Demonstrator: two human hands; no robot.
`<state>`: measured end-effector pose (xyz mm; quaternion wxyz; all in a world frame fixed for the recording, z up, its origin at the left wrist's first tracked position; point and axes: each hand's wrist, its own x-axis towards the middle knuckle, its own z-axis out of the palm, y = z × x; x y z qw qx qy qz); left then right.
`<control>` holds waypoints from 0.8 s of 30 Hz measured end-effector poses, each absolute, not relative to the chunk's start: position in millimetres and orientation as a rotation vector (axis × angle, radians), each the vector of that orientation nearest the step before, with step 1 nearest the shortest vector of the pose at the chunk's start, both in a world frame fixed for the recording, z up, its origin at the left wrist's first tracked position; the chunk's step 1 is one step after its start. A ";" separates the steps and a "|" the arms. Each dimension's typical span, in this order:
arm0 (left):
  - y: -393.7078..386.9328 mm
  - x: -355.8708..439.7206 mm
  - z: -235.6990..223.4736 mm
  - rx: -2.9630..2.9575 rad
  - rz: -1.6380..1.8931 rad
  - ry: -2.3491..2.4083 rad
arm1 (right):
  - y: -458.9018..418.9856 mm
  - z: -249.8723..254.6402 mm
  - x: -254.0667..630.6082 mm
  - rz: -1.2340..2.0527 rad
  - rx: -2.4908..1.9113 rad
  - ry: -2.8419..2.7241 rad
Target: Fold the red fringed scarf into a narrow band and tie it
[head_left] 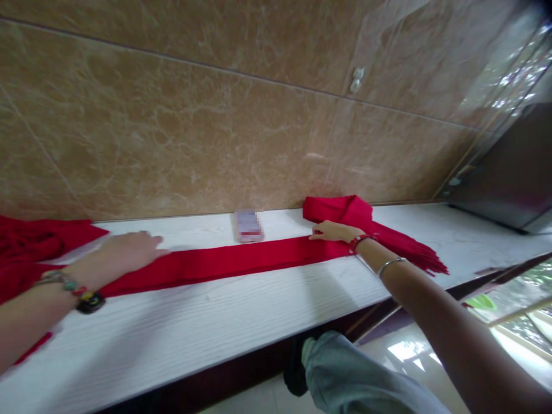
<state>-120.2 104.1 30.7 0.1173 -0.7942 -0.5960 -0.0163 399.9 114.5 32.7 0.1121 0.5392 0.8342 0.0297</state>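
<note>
A long red scarf (pixel 241 260) lies as a narrow folded band along the white surface. Over its left part is my left hand (pixel 125 253), a little blurred, with the fingers stretched out and nothing held in them. Toward the other end, my right hand (pixel 334 231) has its fingers curled on the band's upper edge, closed on the cloth. Just behind the right wrist rests a folded piece of red cloth (pixel 340 208), its fringed tail (pixel 414 250) spread to the right. More bunched red cloth (pixel 38 238) lies at far left, partly hidden by my left forearm.
A phone-like flat object (pixel 248 226), partly pixelated, lies between the band and the brown marble-tiled wall (pixel 194 126). The narrow white surface (pixel 207 322) ends at a dark front edge. A dark box-like object (pixel 513 167) stands at far right. My leg (pixel 345 374) shows below.
</note>
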 end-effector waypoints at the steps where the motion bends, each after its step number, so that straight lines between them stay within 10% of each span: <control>1: 100.9 -79.8 27.8 -2.459 -0.014 -1.587 | 111.2 33.1 402.9 0.127 1.600 2.449; 8: 84.3 37.1 -10.5 -2.913 -0.021 -1.099 | 92.2 46.0 416.7 0.458 1.666 2.441; 24: 63.1 -129.6 -14.2 -2.610 0.026 -1.622 | 96.2 5.9 393.3 0.762 1.527 2.794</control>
